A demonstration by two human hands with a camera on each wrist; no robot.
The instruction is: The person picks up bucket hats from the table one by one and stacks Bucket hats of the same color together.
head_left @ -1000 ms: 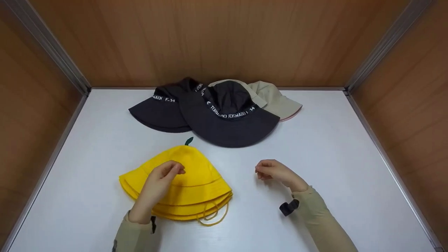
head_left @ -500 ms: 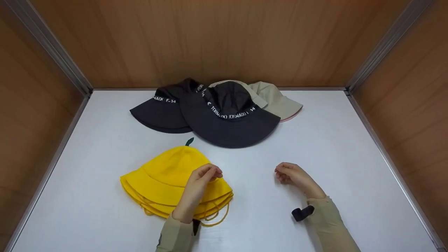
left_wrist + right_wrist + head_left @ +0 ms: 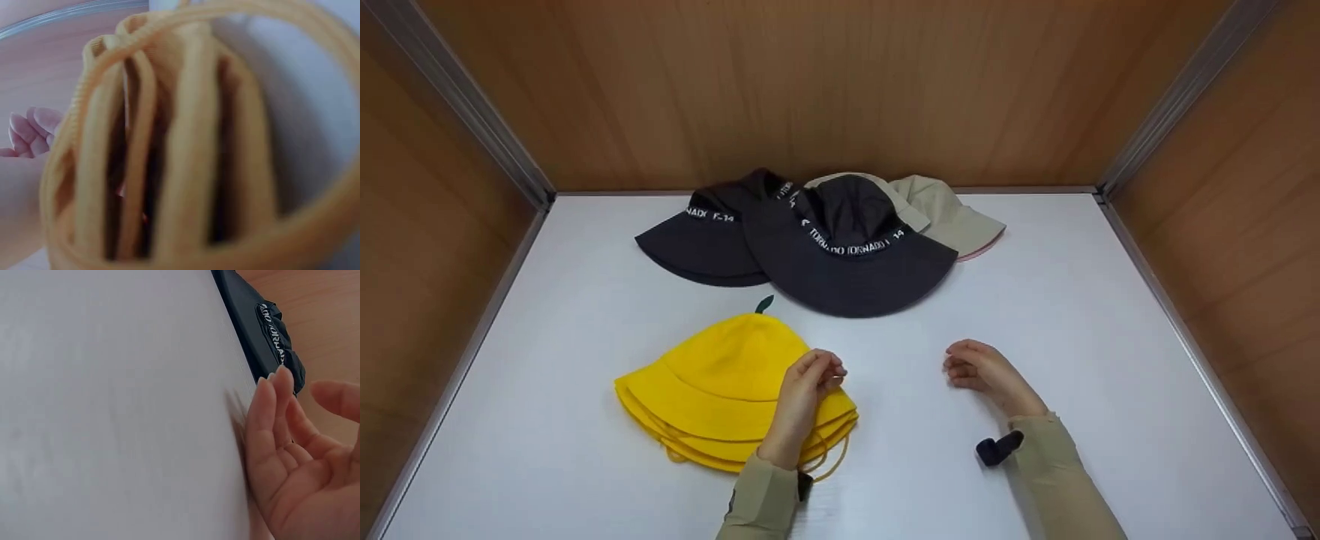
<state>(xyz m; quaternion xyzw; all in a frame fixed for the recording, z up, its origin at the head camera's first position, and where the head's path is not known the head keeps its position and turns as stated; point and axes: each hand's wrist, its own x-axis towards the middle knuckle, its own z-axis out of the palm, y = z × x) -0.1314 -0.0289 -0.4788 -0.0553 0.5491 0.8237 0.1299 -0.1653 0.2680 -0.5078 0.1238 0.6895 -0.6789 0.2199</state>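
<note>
A pile of yellow bucket hats [image 3: 720, 375], flattened and stacked, lies at the front left of the table, with a green leaf tab [image 3: 765, 304] on top. Over its right side hovers my left hand [image 3: 806, 390], fingers loosely curled and holding nothing. In the left wrist view the layered yellow brims [image 3: 191, 146] and a looped cord [image 3: 337, 208] fill the foreground. To the right of the pile, my right hand [image 3: 986, 371] is above the white table, its fingers relaxed. The right wrist view shows that palm [image 3: 304, 489] with nothing in it.
Two dark bucket hats with white lettering, one in front [image 3: 862, 277] and one at left [image 3: 705, 247], overlap at the back. Beige hats [image 3: 952, 214] lie partly behind them. Wooden panels [image 3: 825, 90] wall in the white table [image 3: 1080, 300] at the back and sides.
My left hand has moved right, from the middle of the yellow hats to their right side. My right hand has shifted right, and its fingers have loosened a little. The hats stay in place.
</note>
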